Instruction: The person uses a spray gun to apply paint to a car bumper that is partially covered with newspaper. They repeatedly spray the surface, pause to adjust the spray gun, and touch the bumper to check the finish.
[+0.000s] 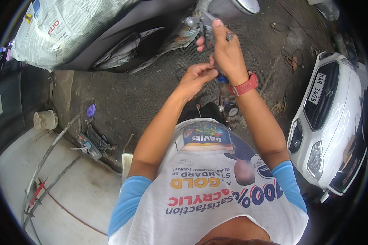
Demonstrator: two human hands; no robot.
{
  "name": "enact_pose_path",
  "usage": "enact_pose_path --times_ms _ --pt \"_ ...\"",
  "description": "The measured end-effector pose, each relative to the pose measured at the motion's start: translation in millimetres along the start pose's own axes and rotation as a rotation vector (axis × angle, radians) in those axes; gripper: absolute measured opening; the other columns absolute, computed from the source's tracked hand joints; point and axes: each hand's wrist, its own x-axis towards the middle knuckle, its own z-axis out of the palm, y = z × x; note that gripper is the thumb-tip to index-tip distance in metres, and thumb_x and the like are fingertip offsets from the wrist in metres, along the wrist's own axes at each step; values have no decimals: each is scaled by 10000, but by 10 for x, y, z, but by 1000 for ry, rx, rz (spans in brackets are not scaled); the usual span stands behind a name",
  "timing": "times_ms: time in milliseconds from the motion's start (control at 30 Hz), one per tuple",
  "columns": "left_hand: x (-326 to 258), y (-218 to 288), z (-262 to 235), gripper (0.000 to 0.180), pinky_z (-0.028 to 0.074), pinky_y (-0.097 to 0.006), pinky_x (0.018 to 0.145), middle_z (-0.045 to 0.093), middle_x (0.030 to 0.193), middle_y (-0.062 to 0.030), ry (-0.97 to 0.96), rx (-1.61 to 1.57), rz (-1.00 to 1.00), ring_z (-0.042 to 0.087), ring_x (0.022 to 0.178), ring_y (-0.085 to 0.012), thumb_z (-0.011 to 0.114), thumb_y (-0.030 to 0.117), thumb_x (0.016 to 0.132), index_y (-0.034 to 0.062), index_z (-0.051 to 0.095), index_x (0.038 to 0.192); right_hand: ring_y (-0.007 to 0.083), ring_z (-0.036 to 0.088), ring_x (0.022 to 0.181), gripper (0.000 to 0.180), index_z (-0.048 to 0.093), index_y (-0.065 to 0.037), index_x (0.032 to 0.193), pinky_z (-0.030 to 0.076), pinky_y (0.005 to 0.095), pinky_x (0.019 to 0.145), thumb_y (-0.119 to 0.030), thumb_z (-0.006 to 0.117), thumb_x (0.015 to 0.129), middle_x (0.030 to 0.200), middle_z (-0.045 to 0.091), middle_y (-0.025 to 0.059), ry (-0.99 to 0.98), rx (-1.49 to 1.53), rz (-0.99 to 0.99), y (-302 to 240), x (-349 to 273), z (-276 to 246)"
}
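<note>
Dark floor lies between a white car at right and a paper-covered panel at upper left. Near the panel, the right hand grips a spray gun. Just beside it, the left hand has bent fingers; whether they grasp anything, I cannot tell. Far left stands a bucket.
</note>
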Motion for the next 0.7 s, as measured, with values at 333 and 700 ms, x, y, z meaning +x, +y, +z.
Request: enact_pose_path --times_ms 333,700 --pt "-522 43 -369 455 496 -330 1085 700 1348 -67 121 -264 136 656 1224 -147 729 180 1051 17 609 1458 135 703 689 712 717 29 1211 482 257 468 -601 395 1130 851 752 101 -341 97 -16 -283 74 552" --pt "-881 -978 -974 626 424 -402 1211 611 1538 -152 137 377 -407 591 1405 -279 720 422 1040 63 583 1535 136 743 785 685 676 -28 1341 459 237 459 -615 396 1129 909 768 109 -52 1 21 -53 461 -120"
